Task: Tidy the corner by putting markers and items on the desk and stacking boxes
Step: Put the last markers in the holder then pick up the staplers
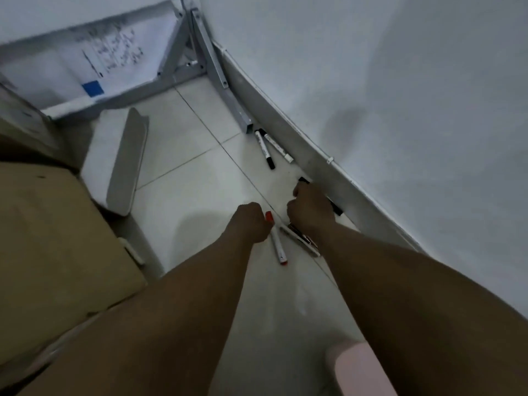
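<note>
Both fists, left hand (253, 224) and right hand (310, 210), curled over floor markers (278, 244) (grip unclear) beside the baseboard (285, 132).

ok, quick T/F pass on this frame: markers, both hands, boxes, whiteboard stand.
1. Two black-capped markers lie on the floor beside the foot of the whiteboard stand. True.
2. The red-capped marker is already on a desk. False: it lies on the floor tiles, between the two hands.
3. The left hand is closed right next to the red-capped marker's cap. True; whether it grips the marker cannot be told.
4. The right hand is up against the whiteboard. False: it is down at the floor by the baseboard, with dark markers showing beside it.
5. A cardboard box sits at the left. True.
</note>
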